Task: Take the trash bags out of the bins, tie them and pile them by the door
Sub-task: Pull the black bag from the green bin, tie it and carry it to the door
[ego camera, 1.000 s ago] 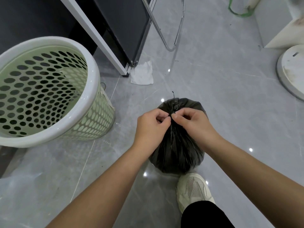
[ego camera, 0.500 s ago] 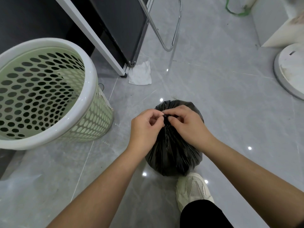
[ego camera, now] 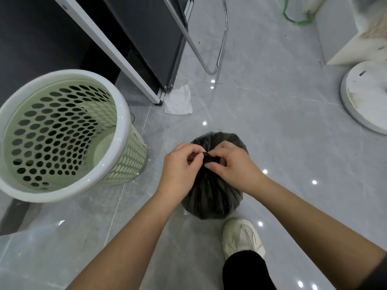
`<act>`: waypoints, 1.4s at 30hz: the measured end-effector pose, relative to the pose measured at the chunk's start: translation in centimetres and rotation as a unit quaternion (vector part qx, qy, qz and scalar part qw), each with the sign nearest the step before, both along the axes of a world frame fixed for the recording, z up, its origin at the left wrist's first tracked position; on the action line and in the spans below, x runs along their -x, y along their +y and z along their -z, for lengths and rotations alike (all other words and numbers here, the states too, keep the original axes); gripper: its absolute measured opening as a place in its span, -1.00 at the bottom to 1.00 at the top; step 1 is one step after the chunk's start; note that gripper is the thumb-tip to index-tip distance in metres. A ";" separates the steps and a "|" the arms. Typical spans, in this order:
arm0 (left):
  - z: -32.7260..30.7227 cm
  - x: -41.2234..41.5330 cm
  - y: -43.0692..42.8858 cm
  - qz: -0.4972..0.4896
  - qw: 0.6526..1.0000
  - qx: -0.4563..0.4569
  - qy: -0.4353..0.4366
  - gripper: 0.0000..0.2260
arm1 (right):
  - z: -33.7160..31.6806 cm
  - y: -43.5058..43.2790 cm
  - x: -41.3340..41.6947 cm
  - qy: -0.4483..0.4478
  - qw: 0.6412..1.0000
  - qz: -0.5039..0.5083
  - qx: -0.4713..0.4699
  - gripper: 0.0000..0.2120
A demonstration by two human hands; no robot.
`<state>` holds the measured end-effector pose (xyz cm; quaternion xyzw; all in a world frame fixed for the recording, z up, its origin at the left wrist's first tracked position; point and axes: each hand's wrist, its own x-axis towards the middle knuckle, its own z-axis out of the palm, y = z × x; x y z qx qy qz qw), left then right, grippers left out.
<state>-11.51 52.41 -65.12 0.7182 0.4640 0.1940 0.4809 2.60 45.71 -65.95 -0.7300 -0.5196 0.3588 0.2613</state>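
Two bare hands meeting at the gathered neck of a black trash bag (ego camera: 211,201), seen from above. Left hand (ego camera: 180,166) and right hand (ego camera: 234,166) each with grip clamped on the twisted plastic, pinching a small dark knot (ego camera: 210,159) between them. Bag on the grey tiled floor (ego camera: 272,122), out of the bin, just ahead of a pale shoe (ego camera: 243,237). No door in view.

Likely risks, as a judgement:
- Thin plastic tearing at the neck under too hard a pull.
- Knot slipping loose if released before being cinched tight.
- Bag tipping or rolling once let go, being round and steadied only by the pinch.

Green perforated bin (ego camera: 52,198) with white rim to the left, no liner visible inside, well apart from the bag. White desk leg (ego camera: 117,56) and dark panel beyond, with a scrap of white paper (ego camera: 179,100) at the foot. Chrome chair leg (ego camera: 211,72) ahead, apart from the bag. Round white base (ego camera: 364,97) far right.

Open floor to the right of the bag and ahead on that side, so plenty of room for lifting straight up and carrying off. Tighter on the left, between bin and desk.
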 end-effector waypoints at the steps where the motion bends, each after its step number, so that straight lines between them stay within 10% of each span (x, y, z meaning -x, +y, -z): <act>1: -1.1 0.0 0.1 -0.006 1.000 0.010 0.007 -0.84 | -1.2 0.1 0.0 -0.009 1.000 -0.004 0.003 -0.79; 15: -28.9 -4.4 0.8 -0.015 0.999 0.046 0.024 -0.85 | -27.6 -0.3 -4.0 -0.008 0.999 0.036 -0.004 -0.83; 24: -46.4 -7.3 -2.8 0.206 0.952 -0.088 0.209 -0.69 | -46.0 -5.6 -7.3 0.020 0.996 0.086 0.009 -0.86; 30: -52.5 -10.8 -8.2 0.242 0.912 -0.246 0.222 -0.91 | -52.3 -12.6 -8.8 -0.003 0.986 0.167 0.015 -0.85; 42: -58.6 -23.3 -24.3 0.352 0.875 -0.287 0.168 -0.91 | -59.1 -31.4 -19.4 -0.059 0.969 0.234 0.058 -0.89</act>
